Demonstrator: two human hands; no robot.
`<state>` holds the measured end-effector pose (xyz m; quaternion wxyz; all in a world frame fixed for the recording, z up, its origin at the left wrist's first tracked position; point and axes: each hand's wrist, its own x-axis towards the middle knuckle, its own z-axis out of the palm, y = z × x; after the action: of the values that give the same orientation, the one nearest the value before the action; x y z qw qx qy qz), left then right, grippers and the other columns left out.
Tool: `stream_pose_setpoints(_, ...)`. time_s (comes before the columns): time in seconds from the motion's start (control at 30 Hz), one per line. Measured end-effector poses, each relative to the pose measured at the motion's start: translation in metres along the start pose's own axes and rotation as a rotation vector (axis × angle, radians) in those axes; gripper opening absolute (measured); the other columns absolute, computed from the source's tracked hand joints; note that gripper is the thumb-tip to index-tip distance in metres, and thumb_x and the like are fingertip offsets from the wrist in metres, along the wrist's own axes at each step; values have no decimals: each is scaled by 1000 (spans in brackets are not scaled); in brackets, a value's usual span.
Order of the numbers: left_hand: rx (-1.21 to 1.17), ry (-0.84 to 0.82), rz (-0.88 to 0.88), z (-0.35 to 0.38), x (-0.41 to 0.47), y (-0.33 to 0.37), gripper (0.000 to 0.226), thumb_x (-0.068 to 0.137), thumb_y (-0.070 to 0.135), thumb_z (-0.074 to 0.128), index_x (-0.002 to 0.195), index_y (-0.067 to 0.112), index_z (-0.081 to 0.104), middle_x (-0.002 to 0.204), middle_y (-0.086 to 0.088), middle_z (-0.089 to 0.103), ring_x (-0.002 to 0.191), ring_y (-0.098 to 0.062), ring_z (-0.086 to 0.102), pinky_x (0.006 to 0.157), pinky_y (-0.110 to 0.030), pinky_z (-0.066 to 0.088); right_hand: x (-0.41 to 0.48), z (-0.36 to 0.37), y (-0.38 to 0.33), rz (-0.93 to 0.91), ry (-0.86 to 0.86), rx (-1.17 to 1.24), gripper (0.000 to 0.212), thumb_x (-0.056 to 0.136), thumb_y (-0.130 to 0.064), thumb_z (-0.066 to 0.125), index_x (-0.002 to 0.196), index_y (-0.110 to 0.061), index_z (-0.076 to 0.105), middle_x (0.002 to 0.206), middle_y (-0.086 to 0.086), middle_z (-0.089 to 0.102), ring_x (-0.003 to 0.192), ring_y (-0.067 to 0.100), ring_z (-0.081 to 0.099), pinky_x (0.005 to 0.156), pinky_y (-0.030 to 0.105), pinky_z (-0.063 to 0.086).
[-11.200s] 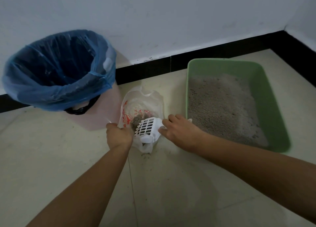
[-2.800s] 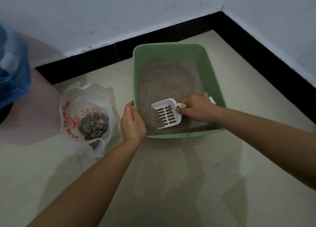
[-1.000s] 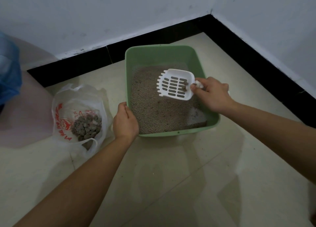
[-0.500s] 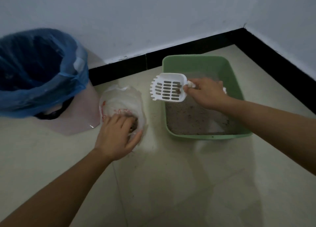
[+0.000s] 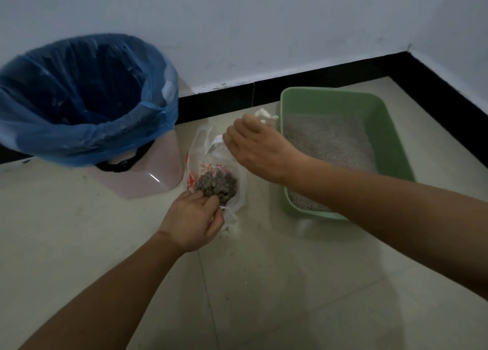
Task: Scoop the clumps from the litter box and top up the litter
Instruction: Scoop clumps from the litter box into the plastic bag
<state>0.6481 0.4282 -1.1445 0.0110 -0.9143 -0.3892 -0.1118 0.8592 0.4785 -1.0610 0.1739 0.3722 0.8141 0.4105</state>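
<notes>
Your left hand (image 5: 194, 219) pinches the bag's (image 5: 191, 175) near edge beside the clumps (image 5: 217, 184), while your right hand (image 5: 257, 149), fingers curled, grips the scoop (image 5: 264, 114) above it.

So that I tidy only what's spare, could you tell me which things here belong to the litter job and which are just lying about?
In use: green litter box; white scoop, in the right hand; printed plastic bag, gripped by the left hand; clumps in it.
Lying about: pink bin with blue liner.
</notes>
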Motion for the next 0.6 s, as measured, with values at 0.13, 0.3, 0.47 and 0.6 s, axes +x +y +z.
stream_pose_setpoints(0.13, -11, -11, -27, -2, 4, 3, 22, 86, 25, 51, 67, 14, 50, 57, -7, 54, 54, -28, 48, 55, -32, 35, -13, 2, 13, 186, -42, 196, 43, 86, -17, 36, 123, -11, 56, 100, 9, 56, 97, 29, 52, 95, 44, 28)
stream_pose_setpoints(0.3, 9, -14, -42, -8, 17, 20, 24, 86, 27, 47, 66, 14, 50, 57, -10, 53, 54, -32, 50, 55, -33, 38, -24, 6, 29, 606, -326, 728, 32, 96, -40, 42, 116, -24, 62, 110, 8, 59, 106, 29, 52, 97, 46, 28)
stream_pose_setpoints(0.47, 30, 24, -122, -9, 39, 37, 24, 90, 30, 44, 77, 13, 54, 71, -7, 58, 69, -30, 53, 67, -38, 41, -65, 27, 64, 867, -431, 998, 35, 99, -44, 38, 105, -27, 68, 95, -1, 66, 97, 23, 60, 107, 49, 26)
stream_pose_setpoints(0.6, -72, 113, -232, -3, 73, 67, 30, 96, 34, 36, 93, 12, 57, 84, -7, 55, 79, -29, 50, 71, -40, 42, -139, 59, 96, 1011, -459, 929, 38, 101, -48, 36, 107, -26, 66, 77, -4, 58, 80, 19, 55, 107, 50, 28)
